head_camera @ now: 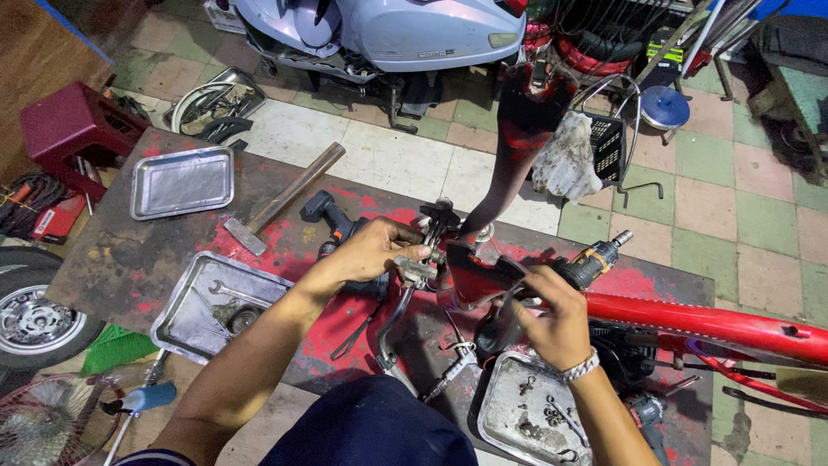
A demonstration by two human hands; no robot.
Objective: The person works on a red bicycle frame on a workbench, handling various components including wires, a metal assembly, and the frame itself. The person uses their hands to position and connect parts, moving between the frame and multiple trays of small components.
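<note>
Red bicycle frame (pixel 690 321) laid across the dark, paint-stained worktable (pixel 121 250). Long axis of the main tube near horizontal, running from the right edge of view in toward table centre, tilted slightly up toward the left. At the centre junction a second red-and-black tube (pixel 517 147) rising up and away, toward the tiled floor (pixel 388 155) beyond the table.

Left hand (pixel 375 250) closed around a small grey metal clamp fitting (pixel 416 272) at the junction, fingers curled over it, thumb on the near side. Right hand (pixel 552 319) closed on the frame just right of the junction, fingers wrapped over a dark part; exactly what is pinched under them not discernible. Metal bracelet (pixel 580 367) on right wrist. Hands near each other, with the red junction between them.

Cordless drill (pixel 595 259) lying just behind the right hand, chuck pointing up-right. Second dark power tool (pixel 332 216) behind the left hand. Hammer (pixel 280 200) further left, handle pointing up-right, head toward the near left. Empty-looking steel tray (pixel 181 181) at far left of table. Steel tray with a spanner (pixel 185 319) under the left forearm. Third tray with small bolts (pixel 500 414) below the right wrist. Pale blue scooter (pixel 388 30) parked on the floor beyond.
</note>
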